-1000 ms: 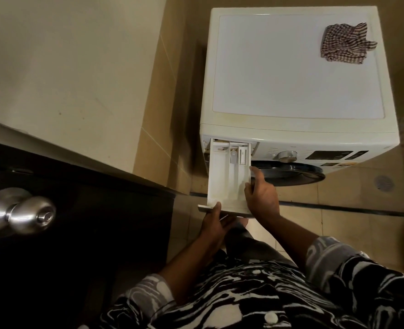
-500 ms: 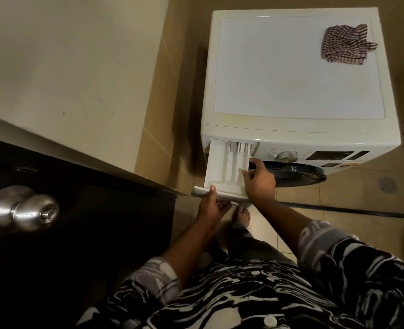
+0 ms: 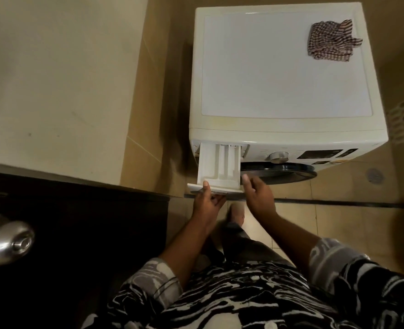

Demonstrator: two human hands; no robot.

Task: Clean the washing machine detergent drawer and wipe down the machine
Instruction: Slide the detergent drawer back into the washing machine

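White plastic, the detergent drawer [image 3: 217, 167] sticks out from the top left of the front of the washing machine [image 3: 286, 67]. It is pulled well out of its slot, with its compartments facing up and its front panel at the near end. The left hand [image 3: 208, 203] grasps that front panel, with the thumb on top of it and the fingers curled underneath. The right hand [image 3: 258, 193] is just beside the drawer's right front corner, released, its fingers loosely spread and holding nothing. It is blurred, and I cannot tell whether a fingertip touches the drawer's side. A checked cloth [image 3: 331, 43] lies crumpled on top of the machine at its back right corner, well apart from both hands.

On the machine's front, to the right of the drawer, sit a silver dial [image 3: 278, 157] and then a dark display panel [image 3: 322, 154]. Below them the dark loading door [image 3: 279, 173] shows its upper edge. In front of the machine, on the tiled floor [image 3: 338, 222], a foot [image 3: 237, 213] shows between the two forearms. To the machine's right the floor has a round drain [image 3: 374, 176]. To the machine's left stands a pale wall [image 3: 53, 79], and nearer the person a dark room door [image 3: 89, 233] with a round metal knob [image 3: 6, 241]. Both arms come out of black-and-white patterned sleeves [image 3: 153, 279]
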